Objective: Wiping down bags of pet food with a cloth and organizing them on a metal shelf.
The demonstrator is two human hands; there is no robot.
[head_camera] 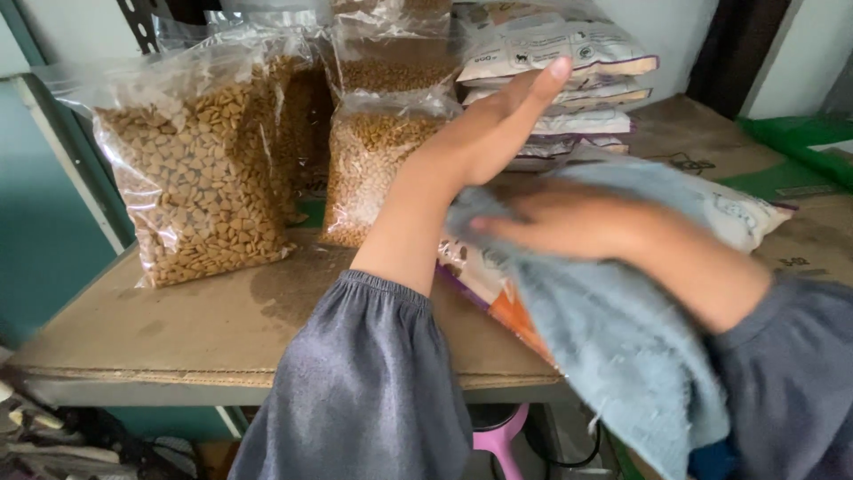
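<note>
My left hand [498,124] is raised with flat fingers stretched toward a stack of white pet-food packets [560,67]; whether it touches the stack I cannot tell. My right hand [569,222] grips a blue-grey cloth [622,347], which drapes over a printed white, purple and orange food bag [484,284] lying on the shelf. Both arms wear grey sleeves with gathered cuffs.
Clear plastic bags of brown kibble [195,178] stand at the left and middle [373,160] of the cardboard-covered shelf [204,329]. A green box [791,133] sits at the far right. A pink stool [502,444] shows below the shelf edge.
</note>
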